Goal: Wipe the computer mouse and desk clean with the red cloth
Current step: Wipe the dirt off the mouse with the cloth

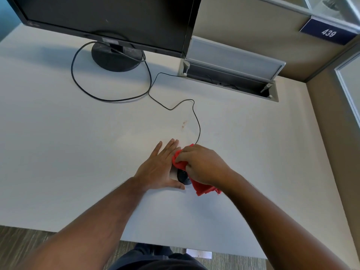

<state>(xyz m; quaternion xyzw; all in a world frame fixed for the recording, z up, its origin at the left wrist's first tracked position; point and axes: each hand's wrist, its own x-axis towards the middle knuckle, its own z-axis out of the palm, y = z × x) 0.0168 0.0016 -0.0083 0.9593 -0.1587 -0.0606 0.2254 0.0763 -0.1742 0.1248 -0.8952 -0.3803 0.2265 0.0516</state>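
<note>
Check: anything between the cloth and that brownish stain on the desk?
Nothing visible. Bare white desk lies between the red cloth, held on the mouse by the right hand, and the stain; the mouse cable runs beside it.

**Bare forearms, dark clothing below**

Both arms are bare from the lower edge of the view up to the fingers; no sleeve, cuff, watch, bracelet or ring shows on either one. The left hand [158, 168] and the right hand [202, 164] wear no gloves. Fine hair shows along both forearms, behind the wrists. The nails that show on the left hand's fingers are short and plain.

Well behind the hands, between the two forearms, sits a patch of dark clothing [153, 260], navy or black, with folds in the fabric. It is too cropped and blurred to tell whether it is trousers, a shirt hem or both.
</note>
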